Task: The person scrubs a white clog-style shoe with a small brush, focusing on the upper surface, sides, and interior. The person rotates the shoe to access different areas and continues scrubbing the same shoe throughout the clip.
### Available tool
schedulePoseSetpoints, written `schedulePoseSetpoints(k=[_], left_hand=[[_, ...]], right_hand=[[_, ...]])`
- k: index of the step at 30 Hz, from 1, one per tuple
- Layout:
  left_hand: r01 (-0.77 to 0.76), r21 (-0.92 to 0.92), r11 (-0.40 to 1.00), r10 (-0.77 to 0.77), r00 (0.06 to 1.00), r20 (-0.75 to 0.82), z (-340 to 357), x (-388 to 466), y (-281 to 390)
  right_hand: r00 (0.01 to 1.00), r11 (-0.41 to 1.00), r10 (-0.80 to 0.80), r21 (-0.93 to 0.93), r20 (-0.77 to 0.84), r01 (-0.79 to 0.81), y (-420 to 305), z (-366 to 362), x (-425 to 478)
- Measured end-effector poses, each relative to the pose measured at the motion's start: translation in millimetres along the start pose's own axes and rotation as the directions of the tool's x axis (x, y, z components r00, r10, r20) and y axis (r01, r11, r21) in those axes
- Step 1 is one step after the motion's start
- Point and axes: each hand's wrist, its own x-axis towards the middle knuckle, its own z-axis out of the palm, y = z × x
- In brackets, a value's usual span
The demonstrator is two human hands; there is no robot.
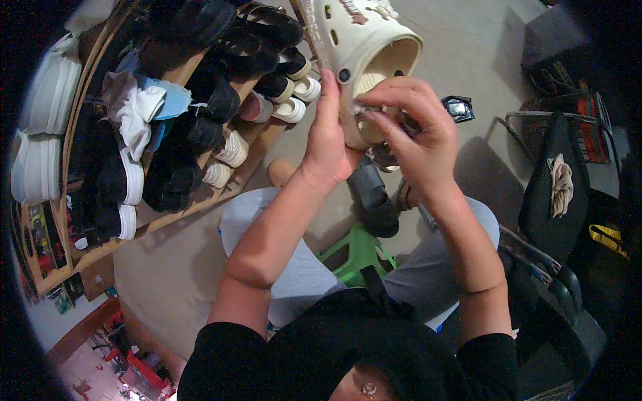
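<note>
A cream foam clog [373, 50] with vent holes and small charms on its toe is held up in front of me, its opening facing me. My left hand [328, 133] grips the clog along its left side near the heel, thumb up along the outer wall. At the heel rim, my right hand [421, 120] pinches a small whitish scrap [357, 107], perhaps tissue or a wipe, between thumb and forefinger. The right fingers hide part of the clog's inside. Just below the heel is a shiny dark item [385, 159], too covered to identify.
A wooden shoe rack [200, 210] full of shoes stands at left, with a white cloth [133, 113] on it. Below are a black slide sandal [375, 200] and a green plastic stool [353, 255]. A black packet [457, 109] lies on the floor; a black chair [549, 200] stands right.
</note>
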Motion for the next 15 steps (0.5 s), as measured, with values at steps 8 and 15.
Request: schedulePoseSetpoints(k=[8, 15], left_hand=[[0.009, 0.004, 1.0, -0.009, 1.0, -0.009, -6.4, -2.3, 4.6], [0.071, 0.088, 0.994, -0.071, 0.997, -0.007, -7.9, -0.7, 18.5]], right_hand=[[0.974, 0.999, 0.017, 0.036, 0.228, -0.025, -5.2, 3.6, -3.4], [0.902, 0.999, -0.037, 0.026, 0.43, 0.028, -5.3, -6.5, -4.4]])
